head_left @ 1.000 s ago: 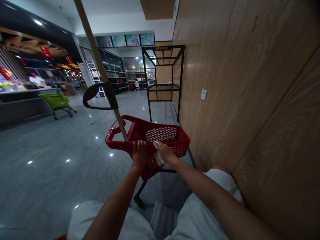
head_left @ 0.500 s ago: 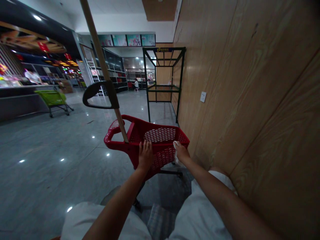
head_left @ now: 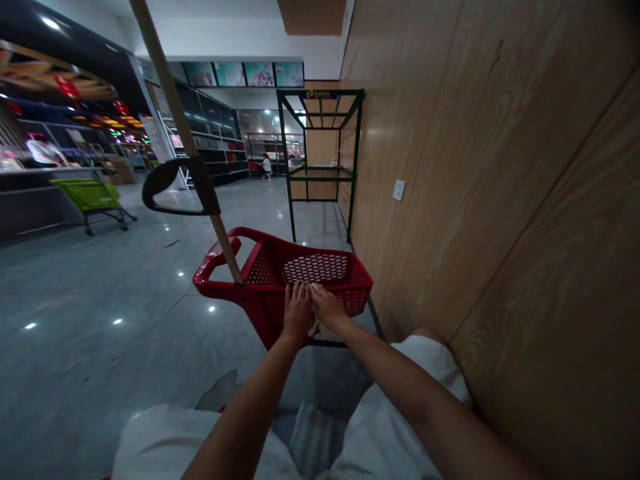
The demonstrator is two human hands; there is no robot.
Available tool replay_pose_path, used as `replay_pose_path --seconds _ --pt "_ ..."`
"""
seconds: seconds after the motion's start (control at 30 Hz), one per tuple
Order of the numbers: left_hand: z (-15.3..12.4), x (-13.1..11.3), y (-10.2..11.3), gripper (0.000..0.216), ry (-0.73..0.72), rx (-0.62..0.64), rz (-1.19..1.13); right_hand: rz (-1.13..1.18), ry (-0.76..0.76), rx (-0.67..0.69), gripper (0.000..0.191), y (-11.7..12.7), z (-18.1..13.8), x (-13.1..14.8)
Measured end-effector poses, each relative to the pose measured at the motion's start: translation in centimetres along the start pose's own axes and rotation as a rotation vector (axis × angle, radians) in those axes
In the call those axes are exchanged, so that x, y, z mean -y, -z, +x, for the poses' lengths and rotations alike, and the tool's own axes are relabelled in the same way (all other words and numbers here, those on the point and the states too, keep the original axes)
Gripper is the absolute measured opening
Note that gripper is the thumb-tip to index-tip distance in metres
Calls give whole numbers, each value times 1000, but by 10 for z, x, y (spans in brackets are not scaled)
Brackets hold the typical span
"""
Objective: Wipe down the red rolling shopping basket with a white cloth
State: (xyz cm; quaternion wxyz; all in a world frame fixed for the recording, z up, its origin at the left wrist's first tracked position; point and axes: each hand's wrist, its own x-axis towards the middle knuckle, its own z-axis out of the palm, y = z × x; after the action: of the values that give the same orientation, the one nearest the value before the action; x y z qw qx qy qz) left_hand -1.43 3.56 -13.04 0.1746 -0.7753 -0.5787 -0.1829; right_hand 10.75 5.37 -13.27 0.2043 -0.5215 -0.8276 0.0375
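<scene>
A small red plastic shopping cart (head_left: 263,303) with honeycomb-like holes in its basket stands before me. My left hand (head_left: 299,308) grips the near rim of the basket, fingers bent over the edge. Right beside it, my right hand (head_left: 329,308) is closed on a white cloth (head_left: 313,328), pressed against the same rim. Part of the cloth hangs below the fingers; the rest is hidden in the hand. A wooden pole (head_left: 173,100) with a dark loop handle (head_left: 205,190) leans up from the cart's left end.
A wood-panelled wall (head_left: 450,167) with a socket (head_left: 399,190) runs along my right. Beyond the cart stands a dark metal frame rack (head_left: 284,160). A green cart (head_left: 93,193) is at left, by a counter with a person behind it. A checked cloth (head_left: 315,437) lies between my legs.
My right hand, with the white cloth, has slid left along the rim until next to my left hand. My left hand stays on the rim. The view has shifted slightly.
</scene>
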Motion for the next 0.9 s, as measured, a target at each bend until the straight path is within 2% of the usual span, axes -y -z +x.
replay_pose_path --seconds 0.07,0.13,0.27,0.37,0.43,0.5,0.63,0.73,0.8,0.9 --pt "-2 4 0 61 -26 -2 15 -74 8 6 67 6 -8 -13" --pt "-3 7 0 63 -49 -2 25 -134 -19 15 68 14 -18 -37" --pt "-3 6 -1 64 -46 -2 26 -181 -177 41 68 30 -37 -96" --pt "-2 1 -3 63 -16 -11 16 -137 -312 23 66 36 -43 -117" --pt "-2 -2 -5 63 6 -17 11 -97 -357 7 63 34 -41 -112" --pt "-2 -3 -6 63 21 -25 11 -50 -326 -5 63 25 -33 -91" --pt "-4 0 -6 61 9 -47 16 69 -99 -27 64 1 -10 -31" --pt "-7 7 -5 59 -17 -54 16 111 11 -34 63 -7 -2 -4" --pt "-9 11 -5 59 -34 -49 21 94 61 -30 66 -4 -5 -6" --pt "-12 15 -6 61 -46 -48 32 18 86 -22 71 6 -19 -34"
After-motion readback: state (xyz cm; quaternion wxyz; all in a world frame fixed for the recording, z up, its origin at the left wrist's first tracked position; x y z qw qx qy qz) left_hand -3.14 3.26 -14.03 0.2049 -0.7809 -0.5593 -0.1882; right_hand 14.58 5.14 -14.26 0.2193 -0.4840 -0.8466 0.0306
